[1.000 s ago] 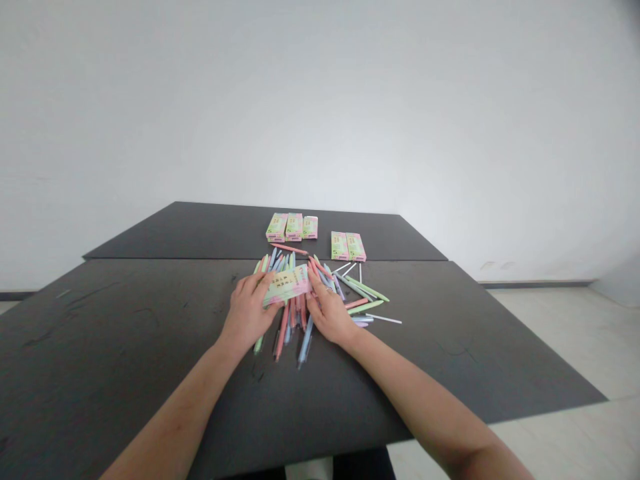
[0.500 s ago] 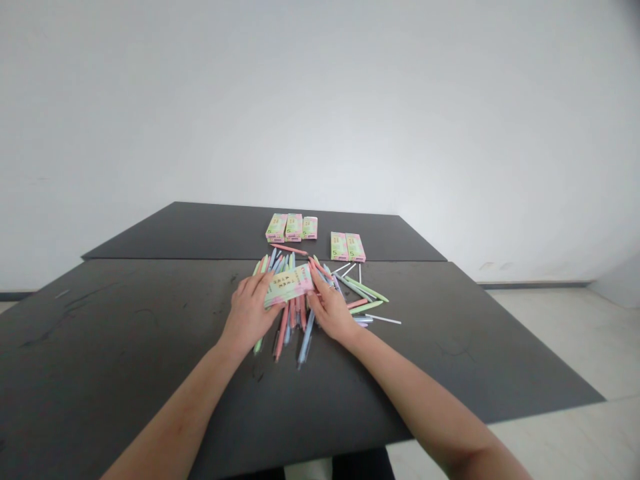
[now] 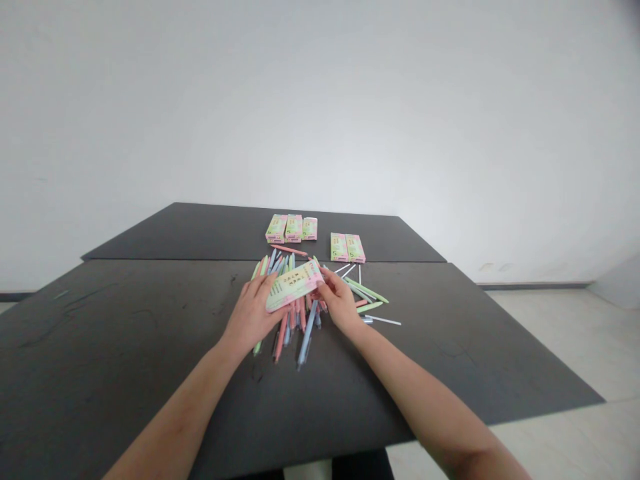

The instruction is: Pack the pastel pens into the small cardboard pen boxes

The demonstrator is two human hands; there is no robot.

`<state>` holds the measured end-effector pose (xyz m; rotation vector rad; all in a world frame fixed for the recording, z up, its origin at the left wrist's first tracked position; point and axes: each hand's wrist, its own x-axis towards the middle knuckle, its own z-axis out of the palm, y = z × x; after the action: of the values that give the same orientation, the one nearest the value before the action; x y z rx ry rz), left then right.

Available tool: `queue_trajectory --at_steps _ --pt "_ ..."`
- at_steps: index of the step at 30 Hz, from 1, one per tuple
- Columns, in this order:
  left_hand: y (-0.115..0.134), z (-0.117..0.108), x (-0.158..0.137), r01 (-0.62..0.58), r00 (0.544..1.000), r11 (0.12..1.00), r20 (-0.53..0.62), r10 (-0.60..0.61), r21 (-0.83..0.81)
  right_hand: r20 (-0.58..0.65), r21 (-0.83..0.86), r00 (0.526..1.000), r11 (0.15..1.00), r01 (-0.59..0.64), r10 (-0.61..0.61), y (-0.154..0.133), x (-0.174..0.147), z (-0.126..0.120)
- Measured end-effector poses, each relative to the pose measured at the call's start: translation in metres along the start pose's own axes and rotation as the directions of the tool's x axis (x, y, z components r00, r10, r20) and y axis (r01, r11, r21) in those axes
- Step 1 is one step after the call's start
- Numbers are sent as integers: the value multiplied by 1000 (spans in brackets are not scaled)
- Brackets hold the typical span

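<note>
Between my hands is a small pink and green printed cardboard box, tilted with its right end higher. My left hand grips its left end, the thumb below and the fingers along the top edge. At the right end, my right hand has its fingers closed on the box, their tips partly hidden. Under the box lies a loose pile of pens in pink, blue and green, partly covered by box and hands. Several green pens spread out to the right of my right hand.
Three similar boxes lie at the back of the dark table, with two more boxes to their right. A pink pen lies apart behind the pile. Thin white sticks lie at the right. A white wall stands behind.
The box has tilted more, its right end rising and shifting right. My right hand has moved slightly right and up with it; my left hand has barely moved.
</note>
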<state>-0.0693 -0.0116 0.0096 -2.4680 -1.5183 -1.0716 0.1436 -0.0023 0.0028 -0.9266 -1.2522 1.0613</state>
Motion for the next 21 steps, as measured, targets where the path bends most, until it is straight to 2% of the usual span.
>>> queue_trajectory --at_steps 4,8,14,21 --pt "3 -2 -1 23 999 998 32 -21 -66 -95 160 991 984 -74 90 2 6 -4" --pt "8 -5 -1 70 996 989 68 -62 -128 -148 225 979 969 -106 141 -3 8 -4" --pt "21 -3 0 103 994 982 40 -98 -155 -61 255 989 960 -113 132 -5 2 7" --pt "38 1 0 102 995 985 21 -100 -139 -23 297 987 944 -144 158 -5 -2 16"
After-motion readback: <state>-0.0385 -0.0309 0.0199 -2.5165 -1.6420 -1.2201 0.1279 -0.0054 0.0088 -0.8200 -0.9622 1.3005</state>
